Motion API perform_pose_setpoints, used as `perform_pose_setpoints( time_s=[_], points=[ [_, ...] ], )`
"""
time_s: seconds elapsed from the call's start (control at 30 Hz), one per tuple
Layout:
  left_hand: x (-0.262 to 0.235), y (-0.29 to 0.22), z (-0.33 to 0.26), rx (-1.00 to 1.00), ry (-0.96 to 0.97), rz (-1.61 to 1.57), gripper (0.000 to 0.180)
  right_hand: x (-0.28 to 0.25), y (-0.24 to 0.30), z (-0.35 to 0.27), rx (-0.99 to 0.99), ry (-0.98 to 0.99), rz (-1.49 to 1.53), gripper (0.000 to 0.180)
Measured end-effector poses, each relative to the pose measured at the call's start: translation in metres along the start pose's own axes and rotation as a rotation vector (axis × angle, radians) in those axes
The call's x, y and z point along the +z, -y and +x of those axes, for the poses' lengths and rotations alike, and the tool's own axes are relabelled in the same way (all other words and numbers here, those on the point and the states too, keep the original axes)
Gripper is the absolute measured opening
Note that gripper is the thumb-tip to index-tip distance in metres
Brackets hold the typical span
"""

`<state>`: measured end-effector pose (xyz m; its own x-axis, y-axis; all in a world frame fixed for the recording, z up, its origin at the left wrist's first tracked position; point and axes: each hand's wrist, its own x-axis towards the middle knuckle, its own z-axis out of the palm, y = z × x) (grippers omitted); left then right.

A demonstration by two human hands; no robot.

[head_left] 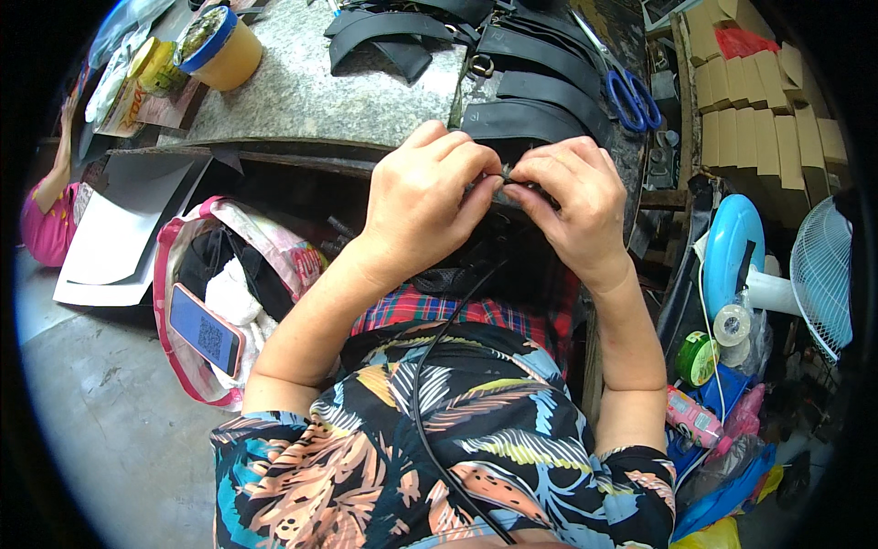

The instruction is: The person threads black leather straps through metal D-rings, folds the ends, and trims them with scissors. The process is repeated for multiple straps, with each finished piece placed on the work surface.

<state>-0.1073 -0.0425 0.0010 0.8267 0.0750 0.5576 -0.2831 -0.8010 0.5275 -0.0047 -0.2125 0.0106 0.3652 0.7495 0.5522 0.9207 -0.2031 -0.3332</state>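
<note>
My left hand and my right hand meet in front of me at the table's near edge. Thumb and fingers of each are pinched together, with the fingertips almost touching. Between them is a small dark piece, mostly hidden by the fingers; its kind cannot be made out. Just beyond my hands lie several black leather-like straps, looped over one another. A metal ring or buckle shows among them. More black strap lies folded further left on the stone-like tabletop.
Blue-handled scissors lie right of the straps. A blue-rimmed tub and a yellow-lidded jar stand at far left. Below are a bag with a phone. At right are a fan, tape rolls and cardboard boxes. Another person's arm shows far left.
</note>
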Motion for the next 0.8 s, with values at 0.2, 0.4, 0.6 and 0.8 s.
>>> perform_pose_setpoints(
  time_s=[0.2, 0.4, 0.6, 0.8],
  points=[
    [-0.007, 0.01, 0.014, 0.047, -0.13, 0.202, 0.016, -0.018, -0.001, 0.013, 0.079, -0.032, 0.103, 0.012],
    [-0.006, 0.03, 0.028, 0.046, 0.093, 0.454, 0.033, -0.016, -0.009, 0.033, 0.257, 0.048, 0.359, 0.008],
    [-0.001, 0.033, 0.027, -0.015, -0.006, 0.267, 0.028, 0.018, -0.024, 0.031, 0.358, 0.145, 0.374, 0.011],
    [0.004, 0.032, 0.032, -0.334, 0.071, -0.382, 0.02, 0.016, -0.037, 0.021, 0.547, 0.083, 0.852, 0.012]
  ],
)
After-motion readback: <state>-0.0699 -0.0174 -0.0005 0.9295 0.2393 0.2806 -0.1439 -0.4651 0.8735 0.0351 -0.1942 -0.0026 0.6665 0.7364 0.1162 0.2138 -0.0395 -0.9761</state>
